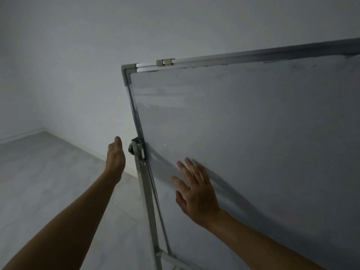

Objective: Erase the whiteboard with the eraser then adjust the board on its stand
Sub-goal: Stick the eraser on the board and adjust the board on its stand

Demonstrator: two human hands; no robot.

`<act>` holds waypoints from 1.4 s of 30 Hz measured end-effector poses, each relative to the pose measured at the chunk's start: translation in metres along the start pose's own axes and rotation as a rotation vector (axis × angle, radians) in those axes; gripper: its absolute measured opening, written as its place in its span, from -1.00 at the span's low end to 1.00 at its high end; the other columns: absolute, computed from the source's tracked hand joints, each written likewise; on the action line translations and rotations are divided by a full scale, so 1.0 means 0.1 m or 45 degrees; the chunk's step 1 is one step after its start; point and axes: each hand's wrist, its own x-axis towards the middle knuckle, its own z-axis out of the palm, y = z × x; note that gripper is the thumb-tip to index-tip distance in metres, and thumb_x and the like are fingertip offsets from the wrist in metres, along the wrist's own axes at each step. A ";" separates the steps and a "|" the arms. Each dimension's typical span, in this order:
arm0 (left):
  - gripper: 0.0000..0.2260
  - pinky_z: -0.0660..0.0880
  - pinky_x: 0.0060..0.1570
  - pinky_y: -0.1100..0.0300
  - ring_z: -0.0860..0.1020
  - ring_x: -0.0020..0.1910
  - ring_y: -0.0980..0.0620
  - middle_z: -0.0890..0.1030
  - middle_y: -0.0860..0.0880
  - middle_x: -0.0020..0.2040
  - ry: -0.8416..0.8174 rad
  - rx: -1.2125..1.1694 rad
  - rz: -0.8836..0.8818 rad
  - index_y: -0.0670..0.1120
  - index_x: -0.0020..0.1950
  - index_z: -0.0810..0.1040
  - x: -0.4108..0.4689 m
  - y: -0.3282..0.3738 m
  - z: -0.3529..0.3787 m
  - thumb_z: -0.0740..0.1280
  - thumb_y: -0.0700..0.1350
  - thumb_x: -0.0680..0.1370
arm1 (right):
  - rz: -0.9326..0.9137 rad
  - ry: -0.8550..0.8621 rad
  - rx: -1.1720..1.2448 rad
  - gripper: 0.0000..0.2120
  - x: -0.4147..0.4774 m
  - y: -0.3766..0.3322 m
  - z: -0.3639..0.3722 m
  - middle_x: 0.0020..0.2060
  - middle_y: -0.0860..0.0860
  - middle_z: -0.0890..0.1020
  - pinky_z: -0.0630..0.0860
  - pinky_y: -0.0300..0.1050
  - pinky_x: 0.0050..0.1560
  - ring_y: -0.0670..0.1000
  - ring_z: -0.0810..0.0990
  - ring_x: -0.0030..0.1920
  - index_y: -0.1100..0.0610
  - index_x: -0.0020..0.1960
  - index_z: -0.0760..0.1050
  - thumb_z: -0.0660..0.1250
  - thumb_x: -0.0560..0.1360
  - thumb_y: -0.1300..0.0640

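2 hands are out and apart, neither holding anything. The left hand (115, 156) hangs in the air with fingers loosely bent and thumb up, just beside the dark knob (131, 149) on the pivot bracket (138, 149), not touching it. The right hand (194, 193), fingers straight and spread, lies at the lower left of the whiteboard (243, 123). It is blurred, so I cannot tell whether it presses the face or only skims it.

Between the 2 hands runs the metal upright of the stand (145, 191), close along the board's left frame edge. Ahead of the right hand the face shows only faint smears, so erasing looks done; no eraser is in view.

Judging by its thin metal frame, the board should be light, broad and stiff, with a slick face, and apt to swing once the knob is slack. Better to grip the frame edge with 1 hand while the other turns the knob. Beyond the left hand lie the pale floor (48, 182) and wall (78, 65).
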 end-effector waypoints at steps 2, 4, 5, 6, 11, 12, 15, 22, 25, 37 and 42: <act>-0.36 0.35 0.27 -0.10 0.50 0.14 -0.16 0.54 -0.23 0.16 -0.107 -0.254 -0.127 -0.22 0.35 0.40 0.23 0.05 0.17 -0.09 0.26 0.62 | -0.003 0.044 -0.020 -0.68 0.06 0.07 0.21 0.45 0.14 0.33 0.18 0.13 0.46 0.15 0.17 0.50 0.08 0.24 0.53 0.32 0.50 0.09; -0.40 0.48 0.02 0.02 0.54 -0.23 -0.01 0.58 -0.12 -0.23 -0.108 -0.404 -0.214 -0.21 0.09 0.55 0.40 0.09 0.33 -0.03 0.26 0.62 | -0.025 0.072 -0.102 -0.65 0.10 0.16 0.36 0.46 0.12 0.32 0.14 0.10 0.47 0.14 0.19 0.50 0.07 0.28 0.52 0.33 0.50 0.08; -0.46 0.49 -0.15 0.11 0.52 -0.39 0.06 0.56 -0.06 -0.39 -0.087 -0.436 -0.247 -0.19 -0.04 0.57 0.47 0.10 0.40 0.02 0.22 0.62 | -0.032 0.088 -0.147 -0.62 0.11 0.21 0.42 0.45 0.12 0.33 0.14 0.10 0.47 0.14 0.21 0.49 0.07 0.30 0.52 0.35 0.48 0.08; -0.52 0.46 -0.29 0.19 0.48 -0.52 0.11 0.53 0.00 -0.51 -0.086 -0.448 -0.265 -0.16 -0.15 0.55 0.53 0.11 0.47 0.07 0.17 0.63 | -0.041 0.113 -0.183 -0.59 0.12 0.26 0.45 0.45 0.12 0.34 0.15 0.10 0.46 0.15 0.23 0.48 0.08 0.31 0.51 0.37 0.47 0.09; -0.68 0.48 -0.14 0.12 0.50 -0.40 0.04 0.54 0.01 -0.49 -0.313 -0.397 -0.225 -0.12 -0.28 0.52 0.96 0.11 0.77 0.22 0.01 0.60 | 0.024 0.211 -0.386 -0.50 0.29 0.55 0.67 0.41 0.13 0.39 0.21 0.13 0.43 0.15 0.30 0.45 0.13 0.35 0.48 0.43 0.43 0.11; -0.70 0.48 -0.03 0.07 0.52 -0.30 0.00 0.58 -0.03 -0.39 -0.386 -0.385 -0.218 -0.12 -0.25 0.54 1.05 0.11 0.86 0.22 0.01 0.59 | 0.063 0.237 -0.429 -0.52 0.32 0.60 0.73 0.41 0.13 0.39 0.20 0.13 0.43 0.15 0.30 0.45 0.13 0.35 0.48 0.42 0.44 0.11; -0.76 0.48 0.17 0.00 0.56 -0.05 -0.09 0.62 -0.09 -0.16 -0.583 -0.390 -0.213 -0.12 -0.15 0.59 1.30 0.08 1.12 0.25 0.00 0.58 | 0.187 0.269 -0.583 -0.53 0.41 0.73 0.90 0.41 0.16 0.38 0.15 0.17 0.44 0.17 0.28 0.45 0.13 0.35 0.46 0.40 0.46 0.11; -0.79 0.53 0.15 -0.09 0.59 0.03 -0.15 0.65 -0.18 -0.02 -0.955 -0.309 -0.105 -0.08 -0.12 0.63 1.55 0.13 1.85 0.24 -0.09 0.60 | 0.584 -0.008 -0.866 -0.32 0.43 1.07 1.02 0.52 0.13 0.16 0.10 0.27 0.45 0.18 0.08 0.53 0.07 0.49 0.26 0.40 0.41 0.16; -0.76 0.53 0.12 -0.12 0.55 -0.09 -0.11 0.62 -0.19 -0.08 -1.055 -0.250 -0.036 -0.10 -0.14 0.61 1.53 0.20 2.17 0.22 -0.07 0.62 | 0.748 -0.159 -0.902 -0.21 0.43 1.23 0.94 0.55 0.12 0.03 0.07 0.25 0.46 0.18 -0.05 0.54 0.06 0.54 0.14 0.42 0.39 0.16; -0.72 0.36 -0.28 0.17 0.36 -0.30 0.00 0.41 -0.08 -0.31 -1.083 -0.244 0.110 -0.17 -0.19 0.51 1.41 0.29 3.08 0.16 -0.09 0.64 | 0.890 -0.303 -0.984 -0.18 0.25 1.93 0.83 0.55 0.14 0.01 0.07 0.29 0.44 0.19 -0.07 0.54 0.06 0.56 0.07 0.35 0.37 0.16; -0.73 0.33 -0.31 0.19 0.35 -0.30 0.02 0.41 -0.12 -0.27 -1.056 -0.240 0.142 -0.22 -0.11 0.51 1.32 0.31 3.22 0.15 -0.08 0.64 | 0.915 -0.332 -0.978 -0.17 0.22 2.02 0.75 0.55 0.13 0.02 0.10 0.29 0.44 0.19 -0.06 0.54 0.05 0.56 0.07 0.36 0.36 0.17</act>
